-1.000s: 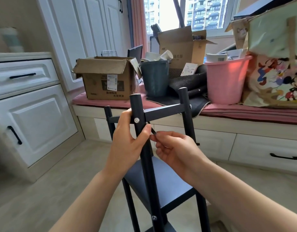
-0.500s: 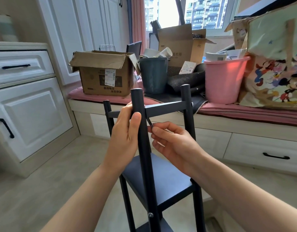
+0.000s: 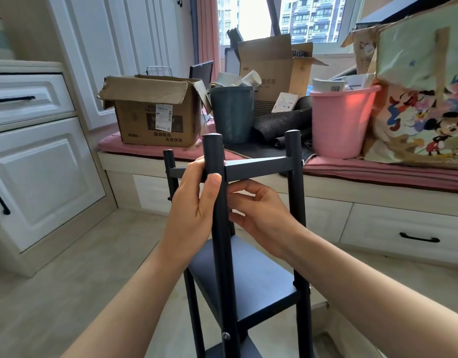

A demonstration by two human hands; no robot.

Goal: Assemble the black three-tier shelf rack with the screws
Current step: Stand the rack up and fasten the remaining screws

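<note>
The black shelf rack stands upright on the floor in front of me, its near post (image 3: 222, 254) running up the middle of the view. My left hand (image 3: 189, 210) grips this post at the height of the top shelf (image 3: 258, 167), thumb laid across the post's front. My right hand (image 3: 261, 213) is just right of the post under the top shelf, fingers curled, fingertips hidden behind the post. The thin dark hex key it pinched earlier is out of sight. A silver screw (image 3: 225, 335) shows low on the post, below the middle shelf (image 3: 261, 282).
Behind the rack a window seat with drawers (image 3: 403, 228) carries a cardboard box (image 3: 155, 109), a grey bin (image 3: 231, 112), a pink bucket (image 3: 339, 120) and a cartoon-print bag (image 3: 424, 99). White cabinets (image 3: 41, 177) line the left side. Pale floor surrounds the rack.
My left thumb slid up and now covers the top screw. My right hand rose under the top shelf and the hex key went out of sight behind the post.
</note>
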